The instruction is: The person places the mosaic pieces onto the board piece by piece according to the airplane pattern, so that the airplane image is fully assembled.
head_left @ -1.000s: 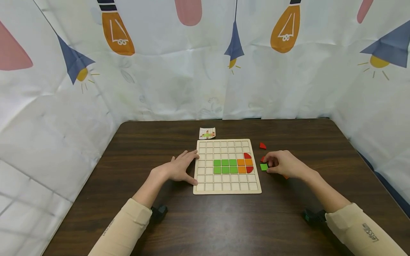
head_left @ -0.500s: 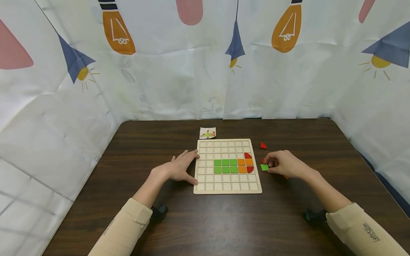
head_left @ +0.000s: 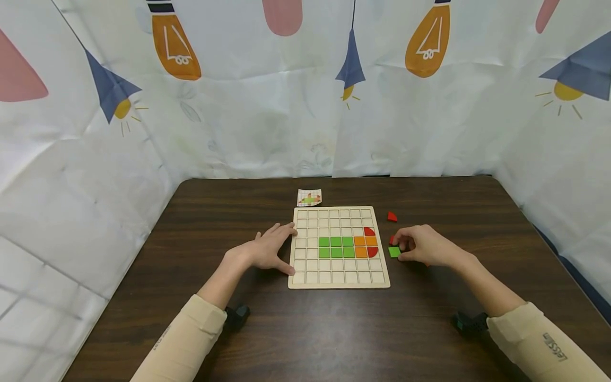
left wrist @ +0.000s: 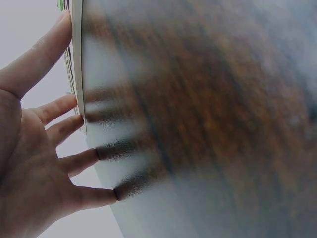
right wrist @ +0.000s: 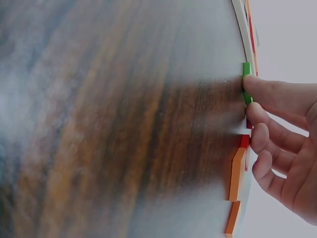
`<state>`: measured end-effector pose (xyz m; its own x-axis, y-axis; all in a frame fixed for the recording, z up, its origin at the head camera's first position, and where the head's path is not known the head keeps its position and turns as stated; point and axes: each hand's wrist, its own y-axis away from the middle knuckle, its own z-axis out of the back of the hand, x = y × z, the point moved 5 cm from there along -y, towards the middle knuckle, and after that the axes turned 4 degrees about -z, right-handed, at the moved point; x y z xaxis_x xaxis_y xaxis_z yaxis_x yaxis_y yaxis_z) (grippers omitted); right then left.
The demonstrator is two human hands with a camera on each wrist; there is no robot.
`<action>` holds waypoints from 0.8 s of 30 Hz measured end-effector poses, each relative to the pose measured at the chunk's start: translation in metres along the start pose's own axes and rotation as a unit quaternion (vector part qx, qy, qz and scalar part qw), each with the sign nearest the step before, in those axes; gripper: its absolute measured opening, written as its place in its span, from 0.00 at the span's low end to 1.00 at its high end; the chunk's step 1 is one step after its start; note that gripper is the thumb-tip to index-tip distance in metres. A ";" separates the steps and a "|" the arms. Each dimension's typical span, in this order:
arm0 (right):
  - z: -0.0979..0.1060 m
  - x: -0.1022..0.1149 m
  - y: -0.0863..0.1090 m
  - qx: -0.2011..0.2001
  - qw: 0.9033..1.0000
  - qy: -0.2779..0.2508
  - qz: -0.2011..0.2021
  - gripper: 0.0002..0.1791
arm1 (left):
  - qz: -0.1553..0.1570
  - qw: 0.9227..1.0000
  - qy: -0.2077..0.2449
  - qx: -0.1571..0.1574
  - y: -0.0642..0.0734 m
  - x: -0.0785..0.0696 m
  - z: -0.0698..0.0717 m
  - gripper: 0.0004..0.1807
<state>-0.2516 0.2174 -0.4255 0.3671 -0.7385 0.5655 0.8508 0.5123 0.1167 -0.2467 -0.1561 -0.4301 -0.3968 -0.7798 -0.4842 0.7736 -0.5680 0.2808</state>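
Note:
In the head view, a pale wooden grid board (head_left: 329,278) lies on the table. My left hand (head_left: 263,249) rests against its left edge, thumb and fingers spread; the left wrist view shows the fingertips at the table. Off the board's right edge, my right hand (head_left: 429,245) pinches a green square tile (head_left: 394,252) at the table, thumb and index finger at its edges. In the right wrist view, the thumb touches the green tile (right wrist: 246,69). Red tile (right wrist: 244,141) and orange tile (right wrist: 236,173) pieces lie close to the other curled fingers, partly hidden from the head view.
On the board sit several green tiles (head_left: 336,247), several orange tiles (head_left: 360,246) and two red curved tiles (head_left: 373,252). A patterned card (head_left: 309,198) lies behind the board. Another red piece (head_left: 392,217) lies beyond my right hand. Printed cloth (head_left: 248,122) hangs around the table.
The green tile beside the right hand has shifted slightly toward me, and the right fingers have moved a little with it. My left hand and the board stay in place.

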 end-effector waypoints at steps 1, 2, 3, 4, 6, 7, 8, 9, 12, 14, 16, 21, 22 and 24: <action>0.000 0.000 0.000 0.002 1.000 0.001 -0.001 0.12 | 0.000 1.000 -0.001 0.001 0.000 0.000 0.000 0.54; 0.000 0.000 0.000 0.004 1.000 0.002 -0.001 0.12 | -0.001 1.000 -0.001 0.001 0.000 0.000 0.000 0.54; 0.000 0.001 0.000 0.005 1.000 0.004 -0.002 0.12 | -0.001 1.000 -0.001 0.001 -0.001 0.000 0.000 0.54; 0.000 0.001 0.000 0.007 1.000 0.007 -0.002 0.12 | -0.002 1.000 -0.002 0.000 -0.001 0.000 0.000 0.54; 0.000 0.000 -0.001 0.010 1.000 0.010 -0.002 0.11 | 0.000 1.000 -0.003 0.001 -0.001 0.000 0.000 0.54; 0.000 0.000 -0.001 0.011 1.000 0.011 -0.003 0.11 | 0.000 1.000 -0.003 0.001 -0.002 0.001 -0.001 0.54; 0.000 0.000 -0.001 0.012 1.000 0.012 -0.004 0.11 | 0.000 1.000 -0.003 0.000 -0.002 0.001 0.000 0.54; -0.001 0.000 -0.001 0.013 1.000 0.012 -0.006 0.11 | 0.000 1.000 -0.003 -0.001 -0.002 0.001 0.000 0.54; -0.001 0.001 -0.001 0.018 1.000 0.013 -0.003 0.11 | 0.000 1.000 -0.003 0.000 -0.001 0.000 0.000 0.54; -0.002 0.001 -0.002 0.021 1.000 0.014 0.001 0.10 | -0.001 1.000 -0.002 -0.001 -0.001 0.000 0.000 0.54; -0.002 0.001 -0.002 0.024 1.000 0.015 0.010 0.09 | 0.000 1.000 -0.001 -0.001 -0.001 0.000 0.001 0.54; -0.002 0.000 -0.003 0.029 0.999 0.016 0.013 0.09 | 0.000 1.000 -0.002 -0.001 -0.001 0.000 0.001 0.54; -0.002 0.000 -0.004 0.029 0.999 0.014 0.012 0.08 | 0.000 1.000 -0.002 -0.001 0.000 -0.001 0.001 0.54; 0.000 0.001 -0.004 0.030 0.999 0.010 0.010 0.09 | 0.001 1.000 -0.001 0.000 0.000 -0.001 0.001 0.54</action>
<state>-0.2546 0.2145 -0.4256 0.3917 -0.7356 0.5526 0.8194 0.5521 0.1542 -0.2469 -0.1559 -0.4289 -0.3961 -0.7810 -0.4828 0.7747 -0.5665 0.2809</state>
